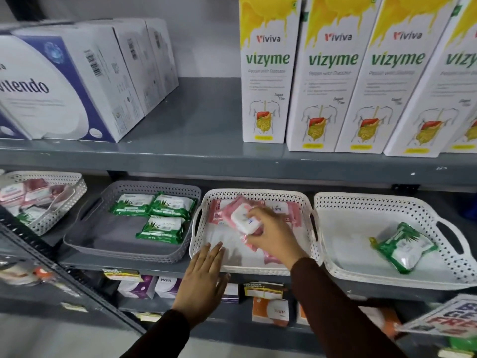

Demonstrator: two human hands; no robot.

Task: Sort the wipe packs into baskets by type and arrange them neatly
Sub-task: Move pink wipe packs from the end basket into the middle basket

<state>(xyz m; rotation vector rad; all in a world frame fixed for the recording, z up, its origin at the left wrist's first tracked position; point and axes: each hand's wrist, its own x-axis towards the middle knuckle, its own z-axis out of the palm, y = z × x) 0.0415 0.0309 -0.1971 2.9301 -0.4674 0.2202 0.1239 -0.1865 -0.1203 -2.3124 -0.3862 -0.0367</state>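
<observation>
My right hand (pixel 273 235) grips a pink wipe pack (pixel 238 218) with a white lid, held over the middle white basket (pixel 258 193). More pink packs (pixel 289 211) lie at the back of that basket. Flat and empty, my left hand (pixel 204 275) rests with its fingers apart on the basket's front rim. To the left, a grey basket (pixel 113 244) holds three green wipe packs (pixel 170 205). One green pack (pixel 404 245) lies tilted in the white basket (pixel 343 262) on the right.
A white basket (pixel 64 200) at far left holds mixed pink and green packs. Tall Vizyme boxes (pixel 333 73) and white-blue boxes (pixel 64 81) stand on the shelf above. Small boxes (pixel 269 310) fill the shelf below. A printed sign (pixel 449 319) sticks out at lower right.
</observation>
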